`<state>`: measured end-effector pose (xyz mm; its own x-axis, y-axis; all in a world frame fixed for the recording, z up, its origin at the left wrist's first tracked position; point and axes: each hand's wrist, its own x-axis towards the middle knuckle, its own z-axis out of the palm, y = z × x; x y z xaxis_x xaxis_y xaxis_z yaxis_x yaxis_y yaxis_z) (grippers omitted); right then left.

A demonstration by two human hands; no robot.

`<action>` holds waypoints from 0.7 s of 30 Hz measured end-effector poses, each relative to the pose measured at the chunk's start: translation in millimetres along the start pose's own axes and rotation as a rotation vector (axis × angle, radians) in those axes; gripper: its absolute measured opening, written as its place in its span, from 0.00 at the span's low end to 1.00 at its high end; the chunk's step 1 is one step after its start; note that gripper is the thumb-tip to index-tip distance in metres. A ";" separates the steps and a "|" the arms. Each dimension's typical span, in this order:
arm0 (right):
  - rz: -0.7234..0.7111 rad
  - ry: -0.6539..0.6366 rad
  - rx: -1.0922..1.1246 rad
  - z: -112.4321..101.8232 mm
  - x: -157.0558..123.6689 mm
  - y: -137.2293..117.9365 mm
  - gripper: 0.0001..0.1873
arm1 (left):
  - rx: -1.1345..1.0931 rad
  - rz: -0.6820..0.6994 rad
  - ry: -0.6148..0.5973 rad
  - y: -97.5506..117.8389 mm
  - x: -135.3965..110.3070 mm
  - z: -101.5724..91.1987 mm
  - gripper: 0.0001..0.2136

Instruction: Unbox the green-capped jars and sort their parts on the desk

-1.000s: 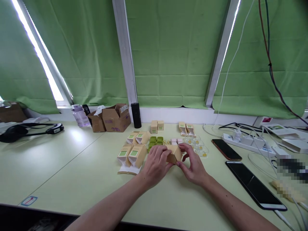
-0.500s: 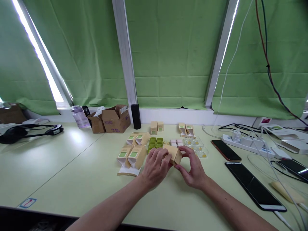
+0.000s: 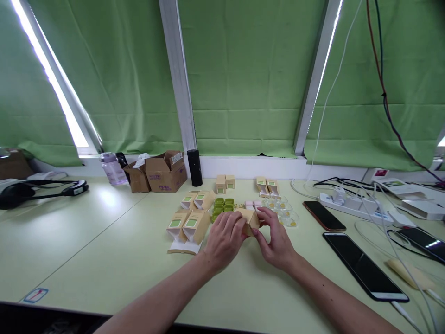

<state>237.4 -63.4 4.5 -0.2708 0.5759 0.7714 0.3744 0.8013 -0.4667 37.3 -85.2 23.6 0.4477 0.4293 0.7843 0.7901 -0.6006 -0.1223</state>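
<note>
A small tan cardboard box is held just above the pale green table by both hands. My left hand wraps its left side with curled fingers. My right hand pinches its right end, with fingertips on the flap. Beside my left hand stand two open tan boxes with green labels, and two more stand behind them. Behind the held box lie green caps, small pink pieces and clear lids with yellow dots.
Brown cartons, a black cylinder and a bottle stand by the window sill. A black headset lies far left. To the right are two phones, a power strip and several cables.
The held box has been turned and drawn in slightly between my hands. My right fingers have closed further over its end. The camera view has shifted a little.
</note>
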 end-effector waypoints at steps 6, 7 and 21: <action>0.071 -0.050 -0.045 0.2 0.8 -0.9 0.26 | -0.050 -0.058 -0.068 4.1 0.2 -0.7 0.23; 0.084 -0.057 -0.046 0.0 1.3 -1.4 0.26 | -0.059 -0.065 -0.079 4.7 0.5 -1.3 0.23; 0.121 -0.122 -0.102 -0.7 5.0 -6.5 0.22 | -0.177 -0.139 -0.152 6.0 0.2 0.1 0.23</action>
<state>234.3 -65.9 11.6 -0.3214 0.6869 0.6517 0.4964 0.7084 -0.5018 42.1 -88.6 23.0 0.4081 0.6044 0.6843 0.7691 -0.6315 0.0991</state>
